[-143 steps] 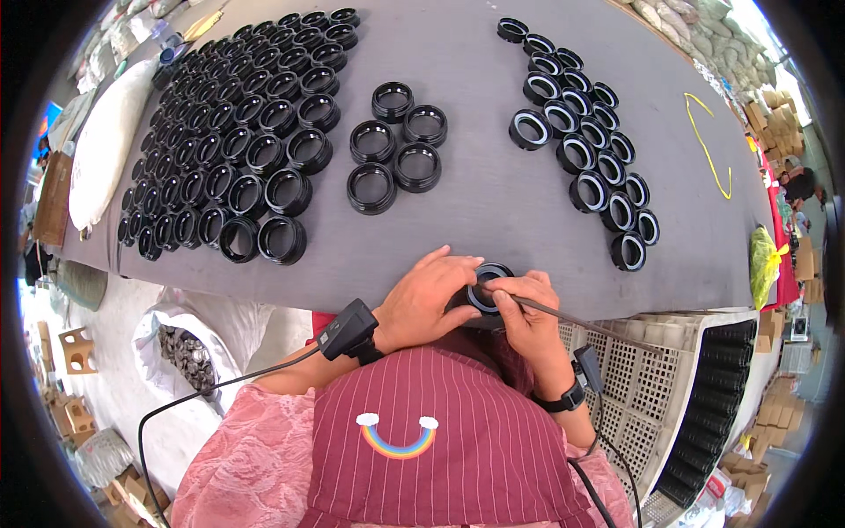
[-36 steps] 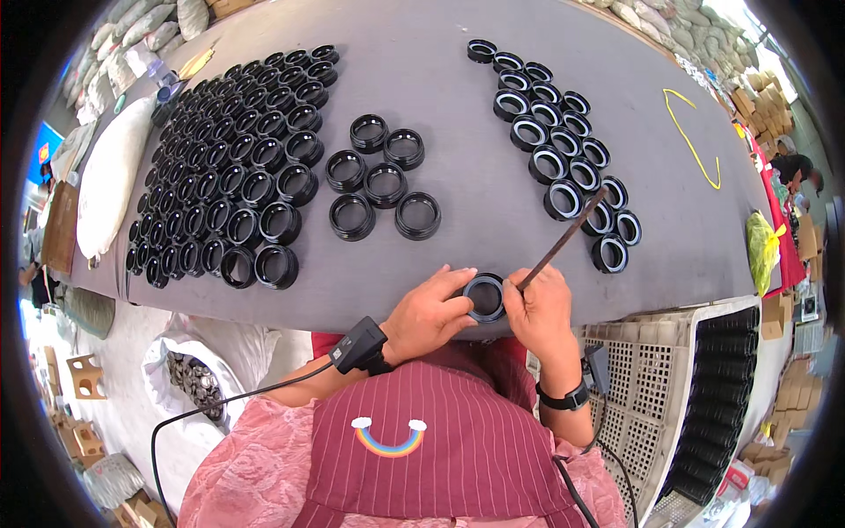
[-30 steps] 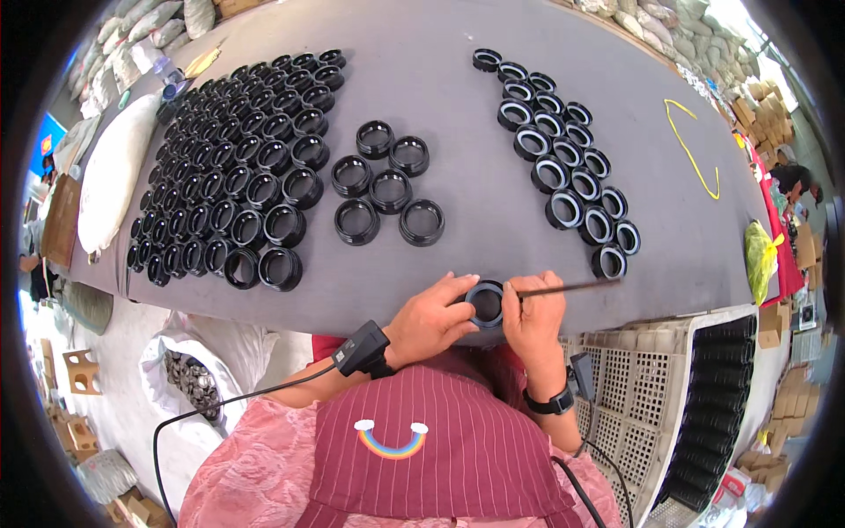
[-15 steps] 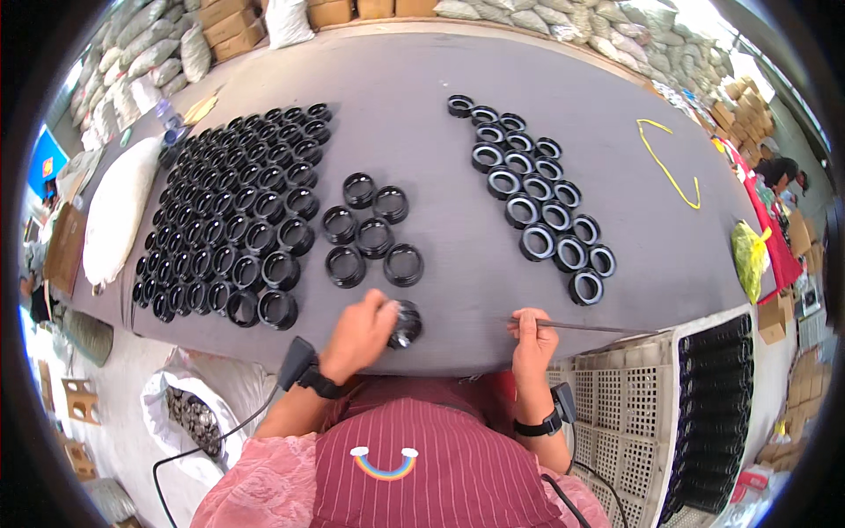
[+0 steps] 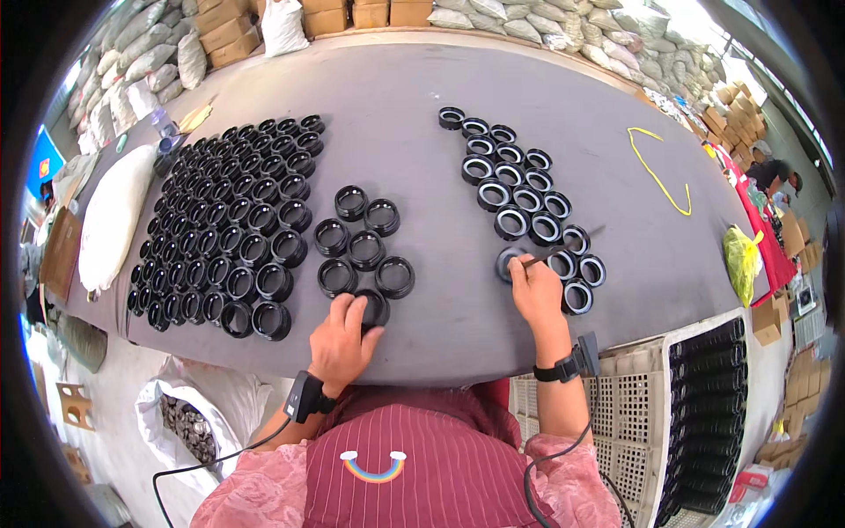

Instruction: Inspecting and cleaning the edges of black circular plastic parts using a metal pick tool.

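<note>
On the grey-covered table, my left hand (image 5: 341,345) has its fingers curled on a black ring (image 5: 376,310), just below a small cluster of similar rings (image 5: 365,250). My right hand (image 5: 537,297) grips a thin dark rod (image 5: 584,239) that slants up to the right. Its fingertips are beside a dark round piece (image 5: 507,264) at the near left edge of the right-hand group of rings (image 5: 528,199). Whether they touch that piece I cannot tell. Those rings show pale inner edges.
Many black rings (image 5: 231,211) stand in tight rows on the left, beside a white sack (image 5: 117,220). A yellow cord (image 5: 658,173) and a yellow-green bag (image 5: 742,264) lie to the right. Plastic crates (image 5: 616,414) and an open sack of small parts (image 5: 150,400) stand below the table edge.
My left hand has moved the ring from nearer the table edge up to the small cluster. My right hand, with the rod, has reached forward to the right-hand group.
</note>
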`<action>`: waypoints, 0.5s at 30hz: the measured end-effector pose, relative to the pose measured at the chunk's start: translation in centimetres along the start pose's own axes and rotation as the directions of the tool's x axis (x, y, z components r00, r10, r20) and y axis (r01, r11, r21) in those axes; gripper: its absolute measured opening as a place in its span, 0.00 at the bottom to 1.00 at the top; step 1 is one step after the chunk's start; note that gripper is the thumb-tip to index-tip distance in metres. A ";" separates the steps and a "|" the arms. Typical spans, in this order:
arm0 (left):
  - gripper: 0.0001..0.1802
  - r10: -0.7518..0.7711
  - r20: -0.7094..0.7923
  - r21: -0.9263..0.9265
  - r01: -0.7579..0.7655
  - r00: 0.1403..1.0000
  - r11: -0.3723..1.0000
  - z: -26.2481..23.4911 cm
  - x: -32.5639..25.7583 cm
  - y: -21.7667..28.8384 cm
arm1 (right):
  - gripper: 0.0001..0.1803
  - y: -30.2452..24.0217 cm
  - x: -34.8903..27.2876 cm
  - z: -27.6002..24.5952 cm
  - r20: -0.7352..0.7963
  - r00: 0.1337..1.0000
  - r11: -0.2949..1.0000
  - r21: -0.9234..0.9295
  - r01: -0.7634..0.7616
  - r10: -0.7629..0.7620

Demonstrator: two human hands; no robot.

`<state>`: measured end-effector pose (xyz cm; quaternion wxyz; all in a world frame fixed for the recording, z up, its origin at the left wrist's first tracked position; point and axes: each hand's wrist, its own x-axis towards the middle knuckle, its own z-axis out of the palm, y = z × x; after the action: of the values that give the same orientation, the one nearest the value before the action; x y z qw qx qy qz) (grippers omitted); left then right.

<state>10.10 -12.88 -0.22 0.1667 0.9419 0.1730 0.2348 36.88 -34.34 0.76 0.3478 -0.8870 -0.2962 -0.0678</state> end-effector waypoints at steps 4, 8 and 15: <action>0.34 -0.059 -0.097 -0.023 0.057 0.994 0.998 -0.2 0.7 0.7 | 0.16 -2.9 -3.4 1.3 0.159 0.987 0.977 0.212 -0.033 -0.001; 0.31 0.148 0.051 -0.266 -0.129 0.988 0.955 1.3 0.4 3.0 | 0.15 -5.2 -6.9 1.6 0.366 0.930 0.923 0.372 -0.100 -0.047; 0.16 0.382 0.036 -0.403 -0.337 0.923 0.851 3.7 0.9 3.6 | 0.10 -5.0 -10.7 2.0 0.269 0.963 0.712 0.677 -0.189 0.001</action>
<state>13.63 -16.54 -1.57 0.3130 0.9174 -0.0664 0.2368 25.15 -35.22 -1.37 0.6189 -0.7060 -0.2945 0.1784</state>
